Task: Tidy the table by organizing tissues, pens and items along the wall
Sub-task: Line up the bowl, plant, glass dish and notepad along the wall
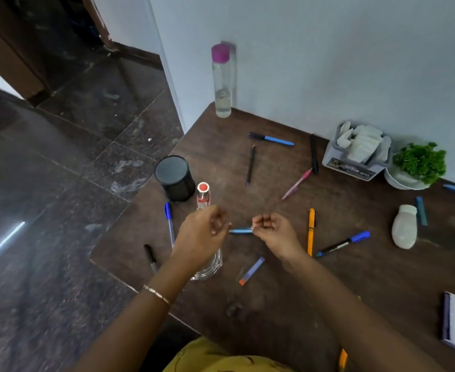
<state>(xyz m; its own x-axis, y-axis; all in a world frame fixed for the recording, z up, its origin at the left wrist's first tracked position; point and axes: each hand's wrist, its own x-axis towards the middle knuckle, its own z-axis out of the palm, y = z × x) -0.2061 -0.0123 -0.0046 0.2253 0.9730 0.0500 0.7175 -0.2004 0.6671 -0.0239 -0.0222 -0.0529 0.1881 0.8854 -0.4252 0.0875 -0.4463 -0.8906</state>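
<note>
- Blue pen (240, 231) mostly hidden btwn my hands, only mid barrel shows; it's over the table (274, 304) centre.
- Glass bottle (203, 200) half covered by my left hand (203, 234).
- Left fingers curled loose, grip unclear.
- Right hand (273, 232) pinches the pen's end.

I've got one wide head view, looking down and forward over the table (288, 264) toward the wall (328, 63), hands close below.
</note>
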